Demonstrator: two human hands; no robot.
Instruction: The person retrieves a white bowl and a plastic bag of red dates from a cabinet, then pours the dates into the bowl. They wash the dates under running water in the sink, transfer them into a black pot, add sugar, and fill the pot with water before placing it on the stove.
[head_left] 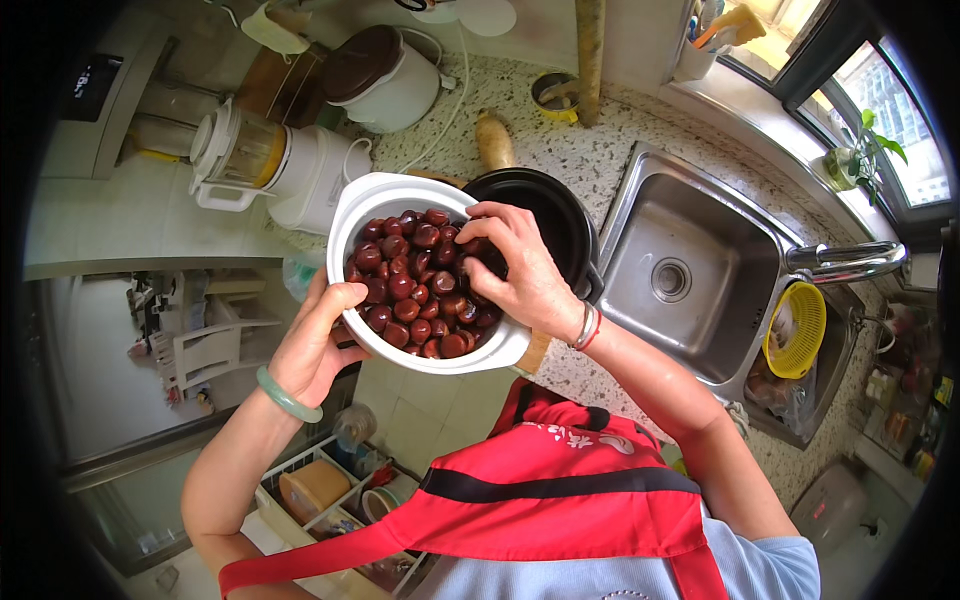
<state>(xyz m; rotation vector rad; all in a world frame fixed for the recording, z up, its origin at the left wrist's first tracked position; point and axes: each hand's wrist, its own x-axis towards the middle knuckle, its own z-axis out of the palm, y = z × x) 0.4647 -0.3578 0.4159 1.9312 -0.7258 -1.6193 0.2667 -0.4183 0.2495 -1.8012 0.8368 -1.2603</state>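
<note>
A white pot [345, 215] with side handles is full of glossy dark-brown chestnuts [415, 285]. My left hand [318, 330] is closed on its left rim, thumb over the edge and the other fingers underneath. At the right side of the pot, my right hand [525, 265] reaches in with curled fingers, thumb and forefinger around some chestnuts; its fingertips are partly hidden among them. Just behind and right of the white pot is a black pot [575, 215] on the speckled counter, partly covered by the white pot and my right hand.
To the right is a steel sink [620, 300] with a faucet [850, 262] and a yellow colander [800, 330]. A blender [240, 160], a white cooker with a brown lid [390, 85] and a yellow-rimmed container [555, 95] stand behind. An open drawer [315, 480] lies below, left of my red apron.
</note>
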